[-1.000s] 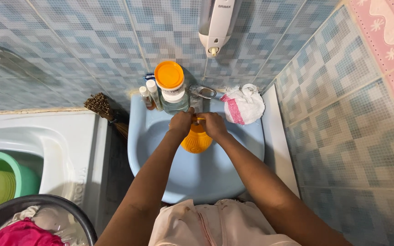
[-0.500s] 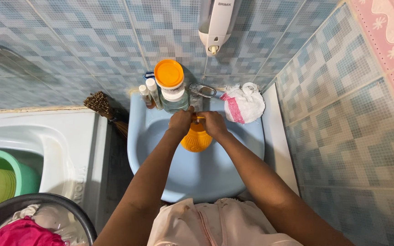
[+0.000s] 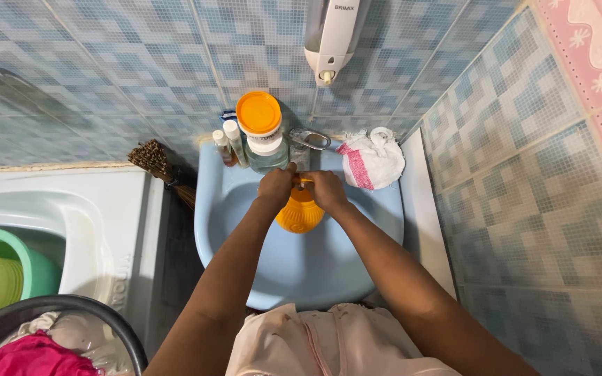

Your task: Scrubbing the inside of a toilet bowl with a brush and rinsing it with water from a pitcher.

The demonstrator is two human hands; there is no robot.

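Your arms are bare to the frame's edge. You wear a pale pink garment (image 3: 329, 345). It seems faintly stained.

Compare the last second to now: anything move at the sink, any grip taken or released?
No visible change. Left hand and right hand still grip the neck of the orange bottle over the blue sink, below the tap. The orange-lidded jar, the small bottles and the white and pink cloth stayed put.
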